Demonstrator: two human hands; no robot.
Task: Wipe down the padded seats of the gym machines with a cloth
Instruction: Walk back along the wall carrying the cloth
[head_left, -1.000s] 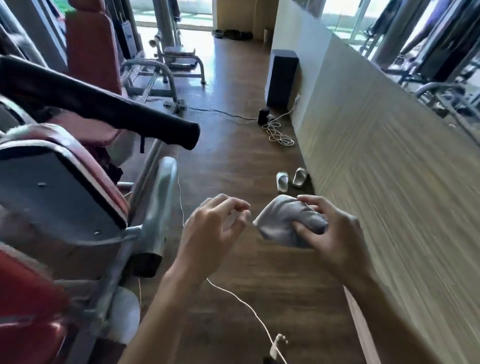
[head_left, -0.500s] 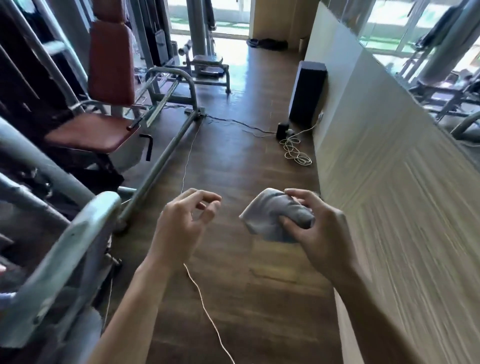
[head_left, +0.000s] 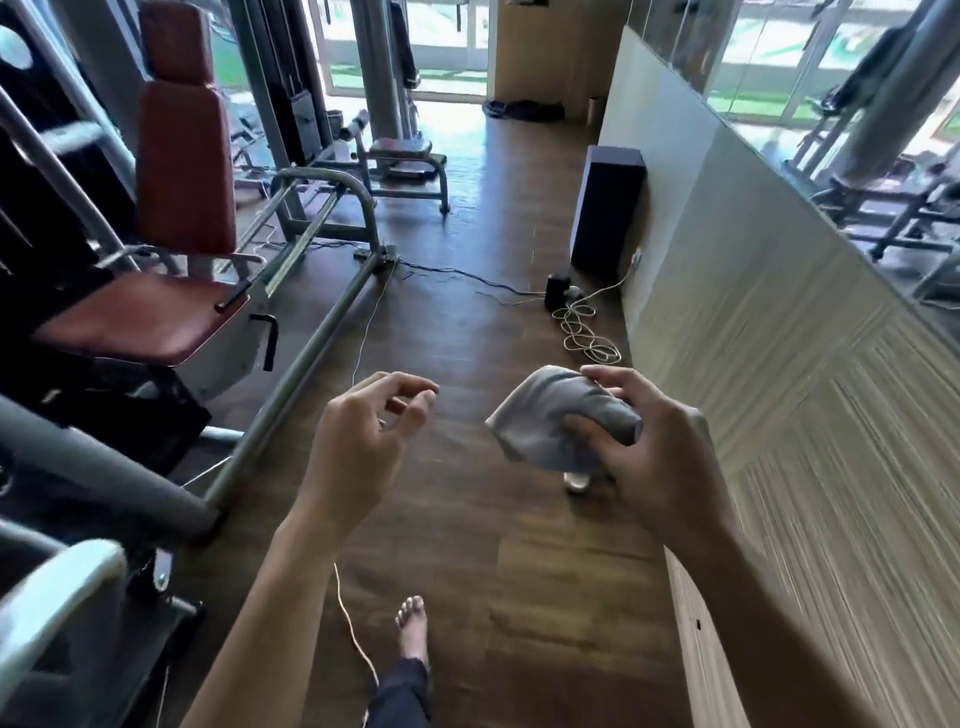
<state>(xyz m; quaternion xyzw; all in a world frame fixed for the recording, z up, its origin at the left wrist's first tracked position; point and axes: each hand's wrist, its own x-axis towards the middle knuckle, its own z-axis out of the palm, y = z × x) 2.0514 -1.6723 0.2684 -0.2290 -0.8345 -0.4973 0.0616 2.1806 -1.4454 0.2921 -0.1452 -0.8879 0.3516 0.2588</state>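
While the cloth (head_left: 558, 418) is bunched for wiping, no seat is touched yet.
Right hand (head_left: 644, 441) grips it at three o'clock, wadded to make a pad; left hand (head_left: 363, 441) hangs empty, fingers loosely curled; the red padded seat (head_left: 140, 322) waits at ten o'clock.

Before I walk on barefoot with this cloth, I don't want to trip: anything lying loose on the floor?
Yes. A white cord lies in a loose tangle by the wall near the black speaker, and a thin white line trails across the wooden floor beside your foot.
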